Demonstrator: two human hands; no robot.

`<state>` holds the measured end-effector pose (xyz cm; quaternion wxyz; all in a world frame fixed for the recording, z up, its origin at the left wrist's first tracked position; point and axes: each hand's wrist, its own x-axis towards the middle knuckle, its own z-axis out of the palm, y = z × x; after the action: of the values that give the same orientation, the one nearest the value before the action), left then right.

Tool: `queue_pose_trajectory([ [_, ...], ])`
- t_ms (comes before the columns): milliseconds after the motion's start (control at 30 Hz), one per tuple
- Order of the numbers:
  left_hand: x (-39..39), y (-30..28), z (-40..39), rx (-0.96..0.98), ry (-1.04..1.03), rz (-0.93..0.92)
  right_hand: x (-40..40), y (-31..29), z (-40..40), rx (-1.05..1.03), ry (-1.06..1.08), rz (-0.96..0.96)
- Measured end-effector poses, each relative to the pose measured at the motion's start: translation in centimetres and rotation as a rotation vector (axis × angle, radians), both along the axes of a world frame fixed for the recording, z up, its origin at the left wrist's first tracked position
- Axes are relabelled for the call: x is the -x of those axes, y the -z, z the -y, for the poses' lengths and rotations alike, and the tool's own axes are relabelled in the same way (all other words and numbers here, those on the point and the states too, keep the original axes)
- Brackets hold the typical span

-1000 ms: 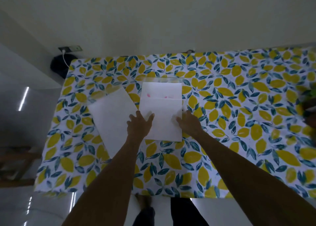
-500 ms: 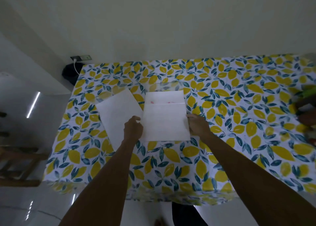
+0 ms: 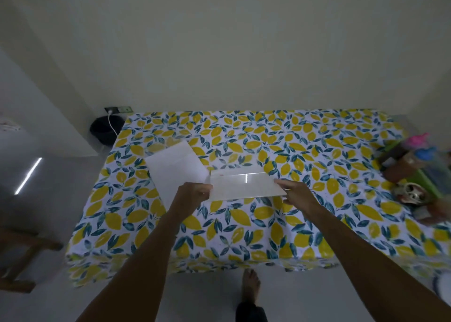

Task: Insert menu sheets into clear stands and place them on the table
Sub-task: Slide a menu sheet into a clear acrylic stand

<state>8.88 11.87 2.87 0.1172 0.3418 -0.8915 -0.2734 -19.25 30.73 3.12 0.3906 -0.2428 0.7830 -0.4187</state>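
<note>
Both hands grip clear stand [image 3: 246, 185] with sheet inside: left hand [image 3: 194, 195], right hand [image 3: 296, 195]. Second stand [image 3: 175, 166] flat on lemon-print table [image 3: 268, 224].

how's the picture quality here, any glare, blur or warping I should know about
Head view: dim, underexposed room; a bright glare streak on the clear stand held between left hand and right hand; motion blur smears the clutter at the right edge; wide-angle warping bows the lemon-print tablecloth; a light reflection streaks the floor.
</note>
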Motion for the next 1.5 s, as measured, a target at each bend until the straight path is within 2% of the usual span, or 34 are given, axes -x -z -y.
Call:
queue_pose_trajectory([
  [100, 1.0, -1.6, 1.5, -0.043, -0.015, -0.027, 1.5, -1.1, 1.4, 0.025, -0.057, -0.129],
  [233, 3.5, -2.9, 4.6, -0.078, -0.155, -0.104, 3.9, -3.2, 5.0, 0.096, -0.17, -0.386],
  [367, 6.7, -3.3, 7.9, -0.128, -0.273, -0.216, 6.1, -4.2, 9.5, 0.131, -0.188, -0.494],
  [667, 12.3, -1.8, 13.1, -0.087, -0.437, -0.281, 9.6, -0.7, 16.7, 0.18, -0.107, -0.546],
  [900, 13.7, -0.7, 15.1, -0.123, -0.485, -0.205, 9.4, 1.8, 18.1, 0.118, -0.008, -0.53],
  [1133, 14.8, 0.1, 13.5, -0.068, -0.562, -0.167, 8.3, 3.1, 18.1, 0.074, 0.034, -0.573],
  [1333, 14.2, -0.1, 13.1, -0.072, -0.496, -0.046, 8.4, 3.2, 17.2, -0.022, -0.013, -0.567],
  [1500, 10.3, -0.8, 12.5, -0.087, -0.428, 0.059, 5.4, 2.7, 14.6, -0.12, -0.005, -0.629],
])
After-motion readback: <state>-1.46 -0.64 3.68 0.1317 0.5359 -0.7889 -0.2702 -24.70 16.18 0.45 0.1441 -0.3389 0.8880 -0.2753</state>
